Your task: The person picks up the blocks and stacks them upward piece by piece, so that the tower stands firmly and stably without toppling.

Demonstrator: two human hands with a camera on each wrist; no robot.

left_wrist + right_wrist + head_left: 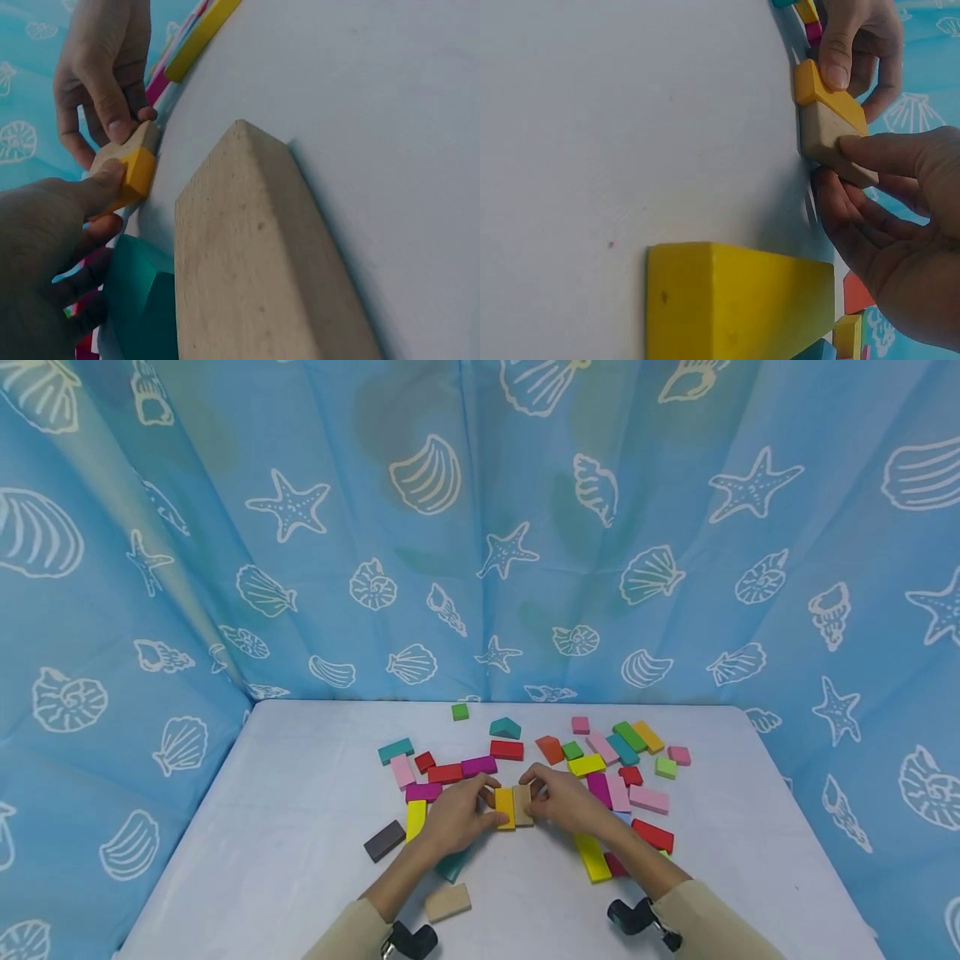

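Note:
At the middle of the white table, my left hand (456, 817) grips an orange-yellow wooden block (505, 810) between thumb and fingers. My right hand (572, 803) pinches a plain natural-wood block (523, 807) from its right side. The two blocks stand long side against long side, touching. In the right wrist view the orange block (829, 94) and the plain block (832, 142) rest at the table surface, the right thumb pressing the plain one. A teal block (139, 300) lies beneath the left hand, partly hidden in the head view by the wrist.
Near the left forearm lie another plain wood block (447, 902) and a dark brown block (385, 841). A long yellow block (592, 858) sits beside the right forearm. Coloured blocks are scattered behind both hands, including a red block (507, 750). A blue seashell curtain (480, 568) surrounds the table.

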